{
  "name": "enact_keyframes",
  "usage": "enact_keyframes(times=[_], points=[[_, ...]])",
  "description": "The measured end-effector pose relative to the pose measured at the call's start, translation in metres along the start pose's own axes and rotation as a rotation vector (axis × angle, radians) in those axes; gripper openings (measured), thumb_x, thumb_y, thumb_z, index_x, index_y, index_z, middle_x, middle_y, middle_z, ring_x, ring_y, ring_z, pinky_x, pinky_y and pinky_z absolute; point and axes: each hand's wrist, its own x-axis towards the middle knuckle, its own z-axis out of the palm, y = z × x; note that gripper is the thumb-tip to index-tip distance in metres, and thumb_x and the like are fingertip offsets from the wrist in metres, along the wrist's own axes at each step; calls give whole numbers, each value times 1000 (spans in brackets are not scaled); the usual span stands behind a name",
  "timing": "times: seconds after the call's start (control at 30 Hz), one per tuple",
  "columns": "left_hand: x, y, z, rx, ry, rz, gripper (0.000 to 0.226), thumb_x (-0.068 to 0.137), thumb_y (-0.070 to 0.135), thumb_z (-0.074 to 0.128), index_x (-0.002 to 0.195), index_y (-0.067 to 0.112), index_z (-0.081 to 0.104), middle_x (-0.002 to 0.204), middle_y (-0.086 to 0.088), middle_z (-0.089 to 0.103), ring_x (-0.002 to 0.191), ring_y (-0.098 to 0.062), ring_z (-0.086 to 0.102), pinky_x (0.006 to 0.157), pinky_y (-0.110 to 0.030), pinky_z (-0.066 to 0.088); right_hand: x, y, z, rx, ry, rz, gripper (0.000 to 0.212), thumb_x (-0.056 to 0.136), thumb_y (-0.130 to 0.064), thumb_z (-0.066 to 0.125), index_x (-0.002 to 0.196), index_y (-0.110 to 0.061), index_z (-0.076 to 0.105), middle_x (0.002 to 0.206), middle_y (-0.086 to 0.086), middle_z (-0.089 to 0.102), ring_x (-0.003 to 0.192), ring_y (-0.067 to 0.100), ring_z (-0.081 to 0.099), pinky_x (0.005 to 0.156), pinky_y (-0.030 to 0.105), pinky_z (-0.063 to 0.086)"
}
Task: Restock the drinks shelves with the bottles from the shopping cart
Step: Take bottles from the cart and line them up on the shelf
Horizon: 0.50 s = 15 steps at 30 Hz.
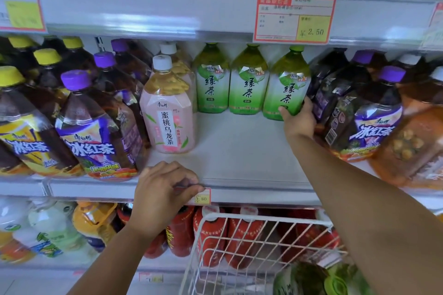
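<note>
- 3 green tea bottles (248, 84) stand upright in a row at the back of the middle shelf (239, 151), their green caps just under the shelf above.
- The right hand (299, 120) reaches in to the rightmost green tea bottle (286, 86). Its grip is wrapped round the bottle's lower part, with the thumb on the front of the label and the fingers round the right side.
- That bottle sits slightly forward of the other 2; whether its base rests on the shelf cannot be told.
- The left hand (165, 194) has its grip on the front edge of the same shelf, fingers curled over the lip and thumb on the price rail, touching a small price tag (203, 198) that reads 3.80.
- 1 pink-labelled bottle (169, 112) with a white cap stands left of the green row, nearer the front, with another white-capped bottle behind it.
- Purple-capped dark tea bottles (88, 127) crowd the shelf on both sides of the bare middle, and yellow-capped bottles (21, 115) stand at the far left.
- The shopping cart (263, 217), of white wire, sits below the shelf between the 2 arms. Green bottles in the cart (311, 278) show at its lower right, blurred.
- Red bottles (208, 235) stand on the lower shelf behind the cart.
- A large price tag (294, 18) reading 2.50 hangs on the rail above the green row.
</note>
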Motion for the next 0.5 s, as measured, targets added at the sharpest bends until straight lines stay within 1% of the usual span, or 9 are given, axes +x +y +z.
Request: enact_keyframes(times=[0.17, 0.27, 0.4, 0.47, 0.5], points=[[1, 1, -1, -20, -1, -7, 21, 76, 57, 61, 73, 37, 67, 69, 21, 57, 72, -2, 51, 70, -27, 32, 9, -4, 6, 1, -6, 35, 70, 87, -28, 67, 146, -18, 31, 135, 16, 55, 123, 35, 51, 100, 35, 40], [0, 2, -2, -30, -24, -18, 21, 76, 58, 60, 74, 38, 67, 69, 21, 57, 72, -2, 51, 69, -29, 35, 19, -4, 7, -23, -21, 45, 71, 86, -29, 68, 146, -20, 30, 138, 15, 52, 125, 36, 50, 103, 37, 39], [2, 5, -5, -22, -51, -43, 24, 76, 61, 58, 74, 38, 67, 69, 21, 57, 73, -2, 52, 70, -28, 34, 25, -14, -2, -98, -152, 89, 76, 88, -30, 65, 149, -16, 22, 145, 13, 46, 131, 32, 45, 108, 35, 35], [1, 7, -6, -11, -61, -66, 27, 75, 62, 57, 73, 38, 68, 69, 20, 57, 73, -4, 52, 71, -29, 33, 21, -23, -10, -148, -270, 106, 76, 91, -32, 62, 150, -11, 18, 152, 10, 36, 138, 29, 36, 112, 34, 29], [0, 10, -7, -1, -67, -77, 28, 74, 62, 56, 72, 37, 68, 69, 20, 58, 74, -5, 53, 71, -30, 32, 13, -28, -16, -188, -344, 90, 74, 92, -33, 60, 150, -10, 19, 153, 8, 33, 139, 28, 34, 113, 33, 28]])
